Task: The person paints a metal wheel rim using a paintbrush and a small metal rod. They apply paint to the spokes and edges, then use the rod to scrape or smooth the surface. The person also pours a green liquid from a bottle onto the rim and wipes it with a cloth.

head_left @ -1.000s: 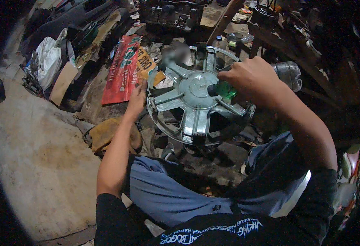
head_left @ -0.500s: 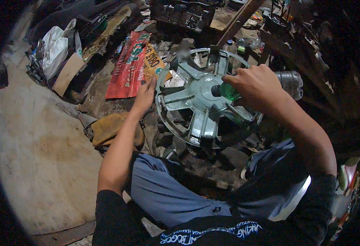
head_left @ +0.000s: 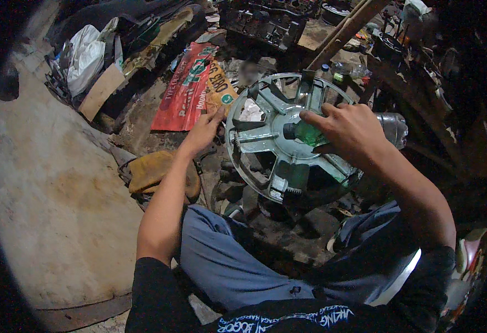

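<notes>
A pale green-grey spoked wheel (head_left: 257, 143), glossy and wet-looking, stands tilted in front of me above the floor. In my right hand (head_left: 354, 130) is a plastic bottle (head_left: 393, 131) lying nearly sideways, its clear base sticking out to the right. The bottle's green-tinted front and dark neck point left over the wheel's hub; any opening is hidden. Just beside the wheel's left rim is my left hand (head_left: 203, 133), fingers extended and apart. Those fingers seem clear of the rim, though contact is hard to judge.
Behind the left hand lie a red printed sheet (head_left: 179, 91) and a yellow one (head_left: 221, 86). A yellow-brown pad (head_left: 150, 171) rests by my left forearm. Farther back are an engine-like metal block (head_left: 265, 25), a slanted wooden bar (head_left: 343, 33) and another bottle (head_left: 325, 73).
The view has shifted, so the surroundings sit farther right. Against the wheel, the bottle's neck has moved left and down across the hub, and more of its green part shows.
</notes>
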Motion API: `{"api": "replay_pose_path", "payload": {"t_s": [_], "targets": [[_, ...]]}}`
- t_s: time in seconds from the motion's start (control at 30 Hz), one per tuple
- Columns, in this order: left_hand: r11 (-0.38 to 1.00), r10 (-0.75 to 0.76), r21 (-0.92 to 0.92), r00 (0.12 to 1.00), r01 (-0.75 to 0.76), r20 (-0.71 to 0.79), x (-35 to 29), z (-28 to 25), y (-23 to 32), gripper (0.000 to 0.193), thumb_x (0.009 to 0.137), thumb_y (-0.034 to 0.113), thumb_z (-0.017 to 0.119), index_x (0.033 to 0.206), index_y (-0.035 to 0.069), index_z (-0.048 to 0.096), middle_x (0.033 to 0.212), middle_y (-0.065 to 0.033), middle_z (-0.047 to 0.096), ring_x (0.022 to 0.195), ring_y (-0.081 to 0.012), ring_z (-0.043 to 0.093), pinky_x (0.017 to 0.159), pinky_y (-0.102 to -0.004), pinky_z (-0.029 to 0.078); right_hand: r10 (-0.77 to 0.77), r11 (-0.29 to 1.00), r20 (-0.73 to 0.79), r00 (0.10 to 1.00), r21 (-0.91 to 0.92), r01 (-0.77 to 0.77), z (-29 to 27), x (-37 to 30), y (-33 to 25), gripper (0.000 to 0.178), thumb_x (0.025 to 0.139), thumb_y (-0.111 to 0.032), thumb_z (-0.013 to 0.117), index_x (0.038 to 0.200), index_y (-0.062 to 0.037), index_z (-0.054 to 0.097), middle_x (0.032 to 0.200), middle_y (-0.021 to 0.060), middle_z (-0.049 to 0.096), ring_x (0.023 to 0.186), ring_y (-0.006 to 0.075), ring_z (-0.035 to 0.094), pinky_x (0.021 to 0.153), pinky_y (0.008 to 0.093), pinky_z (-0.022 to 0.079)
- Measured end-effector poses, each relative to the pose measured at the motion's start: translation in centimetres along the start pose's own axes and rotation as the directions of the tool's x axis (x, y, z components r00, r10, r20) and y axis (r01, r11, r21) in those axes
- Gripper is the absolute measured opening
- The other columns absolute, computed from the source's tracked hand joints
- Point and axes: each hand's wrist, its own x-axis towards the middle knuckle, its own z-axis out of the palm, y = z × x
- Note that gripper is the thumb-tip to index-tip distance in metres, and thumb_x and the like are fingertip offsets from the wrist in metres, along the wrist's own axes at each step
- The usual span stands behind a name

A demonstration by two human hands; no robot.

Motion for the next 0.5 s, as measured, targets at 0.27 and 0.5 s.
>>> {"api": "replay_pose_path", "payload": {"t_s": [0.27, 0.5], "targets": [[0.995, 0.076, 0.063, 0.993, -0.082, 0.085, -0.2, -0.5, -0.9, 0.043, 0.098, 0.034, 0.047, 0.117, -0.003, 0.058, 0.111, -0.0134, 0.065, 0.103, -0.0196, 0.057, 0.092, -0.0327, 0.043, -0.031, 0.999, -0.170, 0.985, 0.009, 0.033, -0.2, 0.4, -0.6, 0.047, 0.080, -0.016, 0.057, 0.127, -0.0206, 0.053, 0.090, 0.0108, 0.062, 0.074, 0.0290, 0.067, 0.061, 0.0400, 0.053], [0.995, 0.041, 0.085, 0.992, -0.051, 0.119, -0.2, -0.9, -0.7, 0.038, 0.098, 0.028, 0.047, 0.118, -0.003, 0.058, 0.111, -0.0139, 0.065, 0.105, -0.0195, 0.057, 0.093, -0.0328, 0.042, -0.031, 0.999, -0.144, 0.989, -0.021, 0.029, -0.1, 1.1, -0.9, 0.048, 0.081, -0.014, 0.056, 0.129, -0.0193, 0.053, 0.091, 0.0111, 0.062, 0.075, 0.0289, 0.066, 0.061, 0.0399, 0.053]]}}
